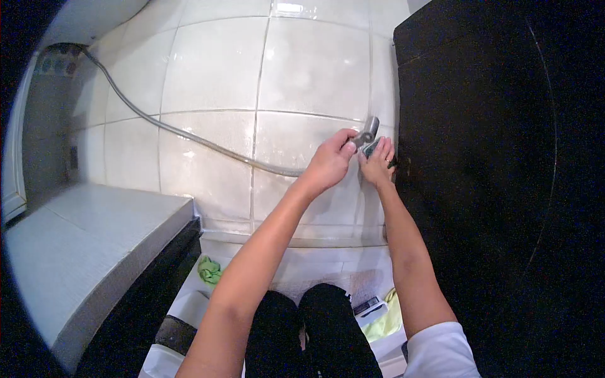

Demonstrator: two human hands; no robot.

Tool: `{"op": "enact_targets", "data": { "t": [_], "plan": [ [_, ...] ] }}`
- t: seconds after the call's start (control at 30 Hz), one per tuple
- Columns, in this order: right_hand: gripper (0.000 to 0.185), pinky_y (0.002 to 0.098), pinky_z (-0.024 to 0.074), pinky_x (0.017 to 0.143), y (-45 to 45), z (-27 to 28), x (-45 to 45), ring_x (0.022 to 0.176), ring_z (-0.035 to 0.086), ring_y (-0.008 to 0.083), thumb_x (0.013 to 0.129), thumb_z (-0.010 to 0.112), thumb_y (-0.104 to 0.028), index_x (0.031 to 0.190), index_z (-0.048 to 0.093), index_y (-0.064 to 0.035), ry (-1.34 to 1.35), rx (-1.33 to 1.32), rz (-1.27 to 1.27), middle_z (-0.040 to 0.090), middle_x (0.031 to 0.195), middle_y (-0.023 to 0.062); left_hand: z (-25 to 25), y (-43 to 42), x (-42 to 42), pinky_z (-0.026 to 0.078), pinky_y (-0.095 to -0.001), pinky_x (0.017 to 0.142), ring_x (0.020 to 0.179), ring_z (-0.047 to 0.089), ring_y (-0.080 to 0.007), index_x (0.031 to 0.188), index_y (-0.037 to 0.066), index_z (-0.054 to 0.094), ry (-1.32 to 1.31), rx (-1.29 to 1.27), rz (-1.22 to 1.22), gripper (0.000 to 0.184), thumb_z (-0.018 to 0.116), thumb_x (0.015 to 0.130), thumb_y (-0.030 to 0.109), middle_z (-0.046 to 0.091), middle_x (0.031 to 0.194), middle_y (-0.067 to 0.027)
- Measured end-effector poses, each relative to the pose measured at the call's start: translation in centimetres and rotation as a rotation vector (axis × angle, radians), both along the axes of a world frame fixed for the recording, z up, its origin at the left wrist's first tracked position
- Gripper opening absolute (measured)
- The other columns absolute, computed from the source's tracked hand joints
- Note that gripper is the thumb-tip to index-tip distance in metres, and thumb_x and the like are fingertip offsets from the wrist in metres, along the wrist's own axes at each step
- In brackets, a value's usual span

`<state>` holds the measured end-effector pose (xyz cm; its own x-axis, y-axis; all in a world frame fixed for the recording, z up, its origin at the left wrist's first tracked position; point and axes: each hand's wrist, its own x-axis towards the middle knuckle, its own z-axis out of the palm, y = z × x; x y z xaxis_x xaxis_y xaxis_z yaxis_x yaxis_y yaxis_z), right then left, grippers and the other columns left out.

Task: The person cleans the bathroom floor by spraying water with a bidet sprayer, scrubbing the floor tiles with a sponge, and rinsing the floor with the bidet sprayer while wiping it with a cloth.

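My left hand [331,160] is wrapped round a metal sprayer [370,129] at the end of a grey flexible hose [214,147]. The sprayer head points up over the wet white floor tiles [211,72]. Close to its right, my right hand [379,162] presses a dark green pad [371,148] on the tiles beside the black panel. Fingers cover most of the pad.
A tall black panel [472,138] stands along the right. At the left is a grey-white ledge [94,233]. Below lie a green cloth [209,271], a yellow cloth [386,322] and a small white-and-black item [372,311] near my knees.
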<state>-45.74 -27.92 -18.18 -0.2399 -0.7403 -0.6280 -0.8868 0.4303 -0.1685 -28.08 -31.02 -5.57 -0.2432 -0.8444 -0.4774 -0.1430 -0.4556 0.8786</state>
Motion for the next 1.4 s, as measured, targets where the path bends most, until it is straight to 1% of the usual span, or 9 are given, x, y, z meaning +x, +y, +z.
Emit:
{"op": "enact_targets", "data": {
  "t": [0.2, 0.4, 0.6, 0.8, 0.87, 1.2, 1.3, 1.37, 1.4],
  "plan": [
    [0.089, 0.0673, 0.0176, 0.098, 0.2, 0.8, -0.2, 0.137, -0.01, 0.0302, 0.083, 0.051, -0.045, 0.142, -0.007, -0.0112, 0.008, 0.013, 0.007, -0.013, 0.149, 0.007, 1.9, -3.7, -0.2, 0.04, -0.0245, 0.071, 0.077, 0.047, -0.0096, 0.112, 0.004, 0.053, 0.067, -0.144, 0.132, 0.025, 0.044, 0.091, 0.017, 0.056, 0.085, -0.0012],
    [0.09, 0.0673, 0.0173, 0.098, 0.0, 0.8, -0.4, 0.137, -0.009, 0.0304, 0.083, 0.052, -0.046, 0.142, -0.007, -0.0115, 0.012, 0.028, -0.004, -0.013, 0.149, 0.0071, 4.1, -6.9, -0.7, 0.039, -0.0238, 0.073, 0.08, 0.046, -0.009, 0.112, 0.004, 0.052, 0.163, -0.188, 0.11, 0.026, 0.043, 0.092, 0.018, 0.056, 0.086, -0.0011],
    [0.09, 0.0671, 0.0173, 0.098, -0.1, 1.3, -0.6, 0.136, -0.009, 0.0316, 0.083, 0.052, -0.045, 0.142, -0.006, -0.0111, 0.015, 0.036, -0.015, -0.013, 0.149, 0.0082, 4.4, -7.3, -0.4, 0.039, -0.0233, 0.073, 0.079, 0.046, -0.0087, 0.111, 0.004, 0.053, 0.224, -0.201, 0.212, 0.026, 0.044, 0.092, 0.02, 0.057, 0.086, -0.0017],
    [0.089, 0.0672, 0.0171, 0.098, 0.1, 1.4, -0.4, 0.136, -0.009, 0.0323, 0.083, 0.051, -0.045, 0.142, -0.006, -0.0103, -0.008, 0.017, 0.005, -0.013, 0.149, 0.0084, 2.1, -5.7, 1.8, 0.041, -0.0245, 0.07, 0.075, 0.047, -0.0096, 0.109, 0.005, 0.054, 0.148, -0.07, 0.131, 0.025, 0.042, 0.093, 0.02, 0.058, 0.086, -0.0015],
    [0.09, 0.0672, 0.0171, 0.098, 0.2, 1.6, -0.1, 0.136, -0.008, 0.0324, 0.083, 0.052, -0.044, 0.142, -0.007, -0.0102, -0.005, 0.002, 0.01, -0.013, 0.149, 0.0085, 1.8, -4.4, 3.0, 0.042, -0.0254, 0.068, 0.074, 0.048, -0.0103, 0.108, 0.004, 0.054, 0.063, 0.148, -0.015, 0.026, 0.04, 0.094, 0.021, 0.057, 0.085, -0.002],
    [0.089, 0.0688, 0.0177, 0.096, -0.5, 0.6, -1.2, 0.135, -0.006, 0.0348, 0.083, 0.054, -0.043, 0.142, -0.004, -0.0093, -0.041, -0.089, 0.032, -0.009, 0.148, 0.0122, -1.6, 1.1, 2.0, 0.041, -0.0271, 0.071, 0.076, 0.048, -0.0121, 0.107, 0.001, 0.053, 0.073, 0.225, -0.058, 0.03, 0.038, 0.094, 0.023, 0.055, 0.083, -0.0028],
    [0.091, 0.0688, 0.0177, 0.096, 1.1, 0.4, -2.1, 0.136, -0.004, 0.0359, 0.08, 0.059, -0.037, 0.142, -0.003, -0.0102, -0.067, -0.185, 0.12, -0.007, 0.149, 0.0111, -2.0, 2.9, 1.7, 0.042, -0.0272, 0.071, 0.075, 0.048, -0.0122, 0.106, 0.002, 0.054, 0.123, 0.262, -0.199, 0.029, 0.038, 0.094, 0.023, 0.055, 0.081, -0.0026],
    [0.092, 0.0686, 0.018, 0.096, 3.7, 0.4, -3.1, 0.136, -0.004, 0.036, 0.079, 0.06, -0.034, 0.142, -0.003, -0.0106, -0.045, -0.22, 0.19, -0.007, 0.149, 0.0108, -1.6, 4.4, 1.4, 0.042, -0.028, 0.07, 0.072, 0.048, -0.0125, 0.103, 0.003, 0.056, 0.028, 0.231, -0.415, 0.028, 0.04, 0.093, 0.024, 0.054, 0.078, -0.0019],
    [0.093, 0.0684, 0.0183, 0.097, 4.9, 0.8, -3.3, 0.136, -0.003, 0.0361, 0.078, 0.062, -0.031, 0.142, -0.003, -0.011, -0.024, -0.265, 0.263, -0.007, 0.149, 0.0105, -2.0, 5.3, 1.3, 0.042, -0.028, 0.07, 0.072, 0.048, -0.0125, 0.103, 0.003, 0.056, 0.03, 0.233, -0.418, 0.028, 0.04, 0.093, 0.024, 0.054, 0.078, -0.0019]
  ]
}}
